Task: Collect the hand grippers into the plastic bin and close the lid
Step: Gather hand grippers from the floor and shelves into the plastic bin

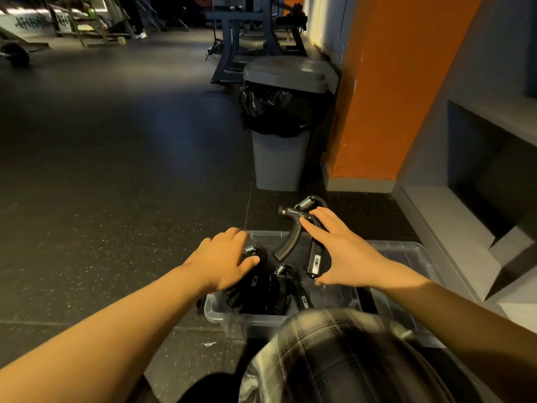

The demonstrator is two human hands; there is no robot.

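Collecting is under way: the right hand pinches a gripper between thumb and fingers above the bin, the left hand curls round a second gripper on the pile inside, so next both probably need releasing, then the lid lying beside the bin fitted.

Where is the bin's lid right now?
In the head view, the lid lies on the floor just right of the plastic bin, beside the grey shelf.

Black hand grippers, clear plastic bin, orange wall, grey-and-black plaid cloth.
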